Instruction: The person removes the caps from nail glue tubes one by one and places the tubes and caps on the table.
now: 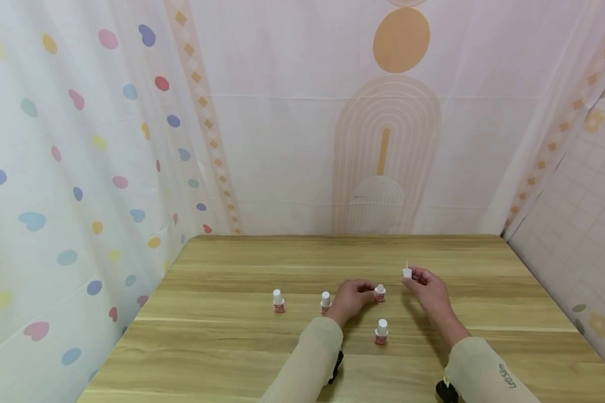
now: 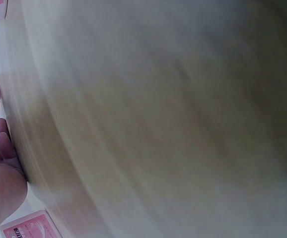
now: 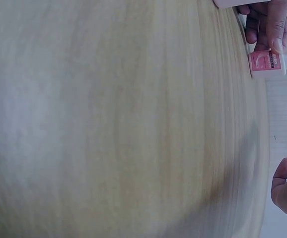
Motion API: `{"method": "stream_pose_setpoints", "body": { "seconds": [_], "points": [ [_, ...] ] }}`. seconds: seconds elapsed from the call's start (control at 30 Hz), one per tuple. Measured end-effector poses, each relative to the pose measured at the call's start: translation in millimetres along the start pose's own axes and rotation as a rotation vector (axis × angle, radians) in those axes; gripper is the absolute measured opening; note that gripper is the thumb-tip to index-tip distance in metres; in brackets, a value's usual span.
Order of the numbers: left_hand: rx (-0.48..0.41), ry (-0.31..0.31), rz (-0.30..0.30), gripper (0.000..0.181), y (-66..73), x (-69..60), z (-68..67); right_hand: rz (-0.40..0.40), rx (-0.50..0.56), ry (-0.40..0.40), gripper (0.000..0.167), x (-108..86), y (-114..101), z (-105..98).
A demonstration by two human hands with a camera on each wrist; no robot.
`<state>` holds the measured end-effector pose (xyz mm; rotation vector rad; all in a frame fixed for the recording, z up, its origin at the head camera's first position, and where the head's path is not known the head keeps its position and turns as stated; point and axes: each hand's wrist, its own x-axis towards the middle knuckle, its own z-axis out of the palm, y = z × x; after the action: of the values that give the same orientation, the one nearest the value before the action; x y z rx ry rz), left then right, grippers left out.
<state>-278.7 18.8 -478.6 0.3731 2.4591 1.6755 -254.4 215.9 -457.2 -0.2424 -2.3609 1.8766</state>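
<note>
Head view: left hand (image 1: 352,299) is pinching the uncapped bottle (image 1: 380,294) on the table (image 1: 206,347); right of that bottle, right hand (image 1: 429,290) is gripping a cap (image 1: 406,273). Uneven squeezing would be risking tip-over and spillage.

Dark lettering (image 1: 508,376) on the right sleeve (image 1: 476,364) appears to begin "Le"; the remainder is uncertain. The lower pink label (image 2: 32,227), left wrist view, is turned and partly cut off; its small print appears to include "USH ON". The bottle label (image 3: 266,60), right wrist view, carries a dark panel whose print is illegible.
</note>
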Motion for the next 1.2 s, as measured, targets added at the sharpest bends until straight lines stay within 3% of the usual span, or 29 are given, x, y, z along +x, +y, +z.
{"method": "stream_pose_setpoints", "body": {
  "seconds": [0.6,1.2],
  "points": [
    [0.012,0.009,0.002,0.004,-3.6,2.7,2.0,-0.006,-0.019,0.030,0.034,0.0,1.0,-1.0],
    [0.031,0.003,-0.009,0.005,-0.5,2.7,1.7,0.008,-0.054,-0.004,0.041,-2.4,4.1,-6.8]
  ]
}}
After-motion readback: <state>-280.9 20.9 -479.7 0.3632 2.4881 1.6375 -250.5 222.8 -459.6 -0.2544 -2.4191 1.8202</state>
